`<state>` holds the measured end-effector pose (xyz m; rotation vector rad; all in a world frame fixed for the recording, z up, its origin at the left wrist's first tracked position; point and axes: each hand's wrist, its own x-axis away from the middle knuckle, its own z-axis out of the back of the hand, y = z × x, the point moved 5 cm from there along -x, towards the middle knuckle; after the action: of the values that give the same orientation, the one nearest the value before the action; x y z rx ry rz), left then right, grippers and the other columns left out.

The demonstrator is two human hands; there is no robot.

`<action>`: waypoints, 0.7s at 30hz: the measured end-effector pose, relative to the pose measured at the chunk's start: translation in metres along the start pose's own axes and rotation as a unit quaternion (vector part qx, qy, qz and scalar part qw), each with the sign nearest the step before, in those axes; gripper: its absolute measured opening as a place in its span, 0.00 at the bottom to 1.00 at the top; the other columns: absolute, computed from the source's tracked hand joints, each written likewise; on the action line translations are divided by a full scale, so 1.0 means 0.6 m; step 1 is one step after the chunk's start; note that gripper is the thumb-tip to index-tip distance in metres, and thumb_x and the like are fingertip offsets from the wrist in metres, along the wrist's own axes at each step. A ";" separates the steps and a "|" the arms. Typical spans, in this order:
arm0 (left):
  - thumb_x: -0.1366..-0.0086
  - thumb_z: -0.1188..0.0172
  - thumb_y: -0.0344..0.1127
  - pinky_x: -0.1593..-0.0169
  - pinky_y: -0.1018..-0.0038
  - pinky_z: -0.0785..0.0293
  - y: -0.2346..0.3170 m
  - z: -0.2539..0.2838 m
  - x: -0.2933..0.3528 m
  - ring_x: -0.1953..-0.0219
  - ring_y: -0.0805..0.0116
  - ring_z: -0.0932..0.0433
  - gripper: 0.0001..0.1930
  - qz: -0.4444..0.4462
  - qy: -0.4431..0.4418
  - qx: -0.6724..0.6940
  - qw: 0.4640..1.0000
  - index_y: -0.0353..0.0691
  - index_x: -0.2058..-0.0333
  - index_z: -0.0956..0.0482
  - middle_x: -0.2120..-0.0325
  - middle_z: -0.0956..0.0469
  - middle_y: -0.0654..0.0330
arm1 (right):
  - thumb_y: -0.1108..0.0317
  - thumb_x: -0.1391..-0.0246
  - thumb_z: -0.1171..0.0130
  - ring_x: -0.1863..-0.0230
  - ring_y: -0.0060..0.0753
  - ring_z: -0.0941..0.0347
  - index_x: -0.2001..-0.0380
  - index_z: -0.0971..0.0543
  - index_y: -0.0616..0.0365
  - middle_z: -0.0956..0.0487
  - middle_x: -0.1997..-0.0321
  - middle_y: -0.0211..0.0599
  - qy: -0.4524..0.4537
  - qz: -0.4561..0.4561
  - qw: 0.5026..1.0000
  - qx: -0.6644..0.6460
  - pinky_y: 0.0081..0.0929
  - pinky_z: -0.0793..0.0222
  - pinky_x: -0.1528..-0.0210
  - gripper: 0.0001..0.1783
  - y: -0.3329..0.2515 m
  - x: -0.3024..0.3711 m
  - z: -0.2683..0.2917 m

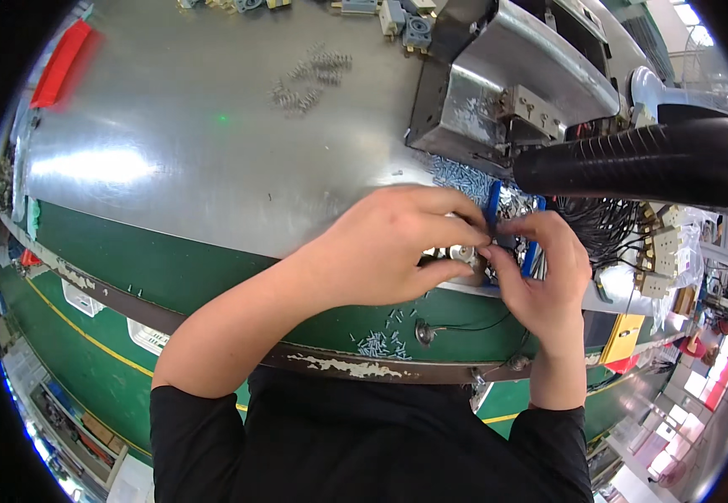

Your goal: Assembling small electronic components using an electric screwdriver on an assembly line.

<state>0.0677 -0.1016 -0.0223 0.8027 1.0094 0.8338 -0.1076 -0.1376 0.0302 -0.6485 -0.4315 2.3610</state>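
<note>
My left hand (pixel 381 243) reaches over the metal bench plate with fingers and thumb closed round a small whitish part (pixel 462 252) that has a round metal piece. Most of that part is hidden by the fingers. Close against it, my right hand (pixel 544 264) has its thumb and forefinger pinched together at the left fingertips; what they hold, if anything, is too small to make out. A blue tray (pixel 493 201) of small metal parts lies just behind and under the right fingers. Beyond the left knuckles is a heap of screws (pixel 460 176).
A metal fixture (pixel 465 109) and a thick black ribbed handle (pixel 632 163) stand at the back right. Black cables (pixel 599 222) with white plug-like blocks (pixel 664 251) lie at right. Springs (pixel 318 71) are farther back; loose screws (pixel 378 344) lie on the green mat near me.
</note>
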 end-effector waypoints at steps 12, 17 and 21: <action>0.46 0.26 0.27 0.52 0.62 0.17 0.002 0.002 -0.010 0.55 0.51 0.14 0.16 0.004 -0.005 -0.009 1.000 0.37 0.57 0.13 0.55 0.15 0.51 | 0.21 0.42 0.47 0.39 0.57 0.27 0.23 0.51 0.64 0.29 0.33 0.56 -0.103 0.141 0.787 -0.592 0.52 0.35 0.33 0.65 0.070 -0.147 0.072; 0.46 0.26 0.27 0.52 0.63 0.18 0.006 0.001 -0.013 0.55 0.51 0.15 0.16 0.001 -0.010 -0.015 1.000 0.37 0.57 0.13 0.55 0.15 0.52 | 0.20 0.37 0.60 0.56 0.39 0.26 0.24 0.48 0.63 0.27 0.50 0.45 -0.066 0.168 0.807 -0.563 0.42 0.30 0.52 0.59 0.043 -0.157 0.075; 0.46 0.26 0.27 0.52 0.62 0.18 0.006 0.004 -0.008 0.55 0.51 0.14 0.16 -0.002 -0.006 -0.016 1.000 0.38 0.57 0.13 0.55 0.15 0.53 | 0.21 0.35 0.60 0.64 0.34 0.33 0.27 0.42 0.63 0.27 0.53 0.43 -0.037 0.191 0.823 -0.533 0.37 0.37 0.61 0.56 0.011 -0.181 0.114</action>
<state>0.0678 -0.1046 -0.0165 0.7776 0.9856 0.8390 -0.0756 -0.2235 0.1206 -1.2075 -1.8728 2.3399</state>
